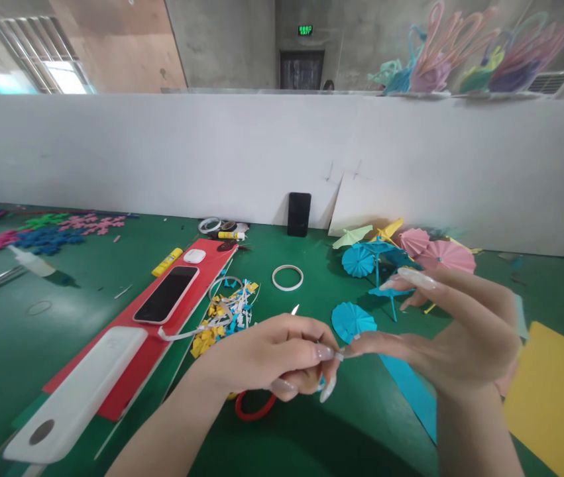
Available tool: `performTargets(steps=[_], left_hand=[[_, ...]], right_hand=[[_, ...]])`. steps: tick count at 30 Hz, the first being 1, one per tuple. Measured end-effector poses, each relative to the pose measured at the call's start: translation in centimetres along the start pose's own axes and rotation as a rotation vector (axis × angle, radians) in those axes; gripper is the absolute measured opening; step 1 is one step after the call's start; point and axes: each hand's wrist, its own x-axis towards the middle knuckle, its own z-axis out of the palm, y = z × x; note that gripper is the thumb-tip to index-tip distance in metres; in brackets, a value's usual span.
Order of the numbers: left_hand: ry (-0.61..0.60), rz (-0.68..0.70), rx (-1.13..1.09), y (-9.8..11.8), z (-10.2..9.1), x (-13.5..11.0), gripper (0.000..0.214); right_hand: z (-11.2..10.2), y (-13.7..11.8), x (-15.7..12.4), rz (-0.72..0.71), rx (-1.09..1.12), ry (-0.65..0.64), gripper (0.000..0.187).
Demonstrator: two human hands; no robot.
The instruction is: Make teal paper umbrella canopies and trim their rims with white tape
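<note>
My left hand is closed, thumb and forefinger pinching a small whitish strip. A bit of blue shows between its lower fingers; what it belongs to is hidden. Just to the right, my right hand has its thumb stretched toward that strip, its other fingers raised and apart. Whether the thumb touches the strip, I cannot tell. Beyond the hands lies a pleated blue paper umbrella top. Red-handled scissors are partly covered by my left hand. A strip of blue paper runs beneath my right hand.
Paper umbrellas cluster at the back right, near yellow paper. A tape ring lies mid-table. Left are paper scraps, a phone on a red board, a long white device and a glue bottle.
</note>
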Motion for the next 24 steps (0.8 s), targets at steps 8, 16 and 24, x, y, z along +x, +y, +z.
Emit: performTargets(steps=[8, 16, 24], left_hand=[[0.079, -0.013, 0.084, -0.28, -0.06, 0.05, 0.02], [0.151, 0.027, 0.139, -0.93, 0.03, 0.08, 0.017], [0.21, 0.06, 0.222, -0.38, 0.41, -0.26, 0.02]], right_hand=[[-0.11, 0.31, -0.36, -0.003, 0.004, -0.031, 0.073], [-0.28, 0.48, -0.59, 0.006, -0.045, -0.071, 0.071], [-0.45, 0.74, -0.14, 0.096, -0.057, -0.211, 0.055]])
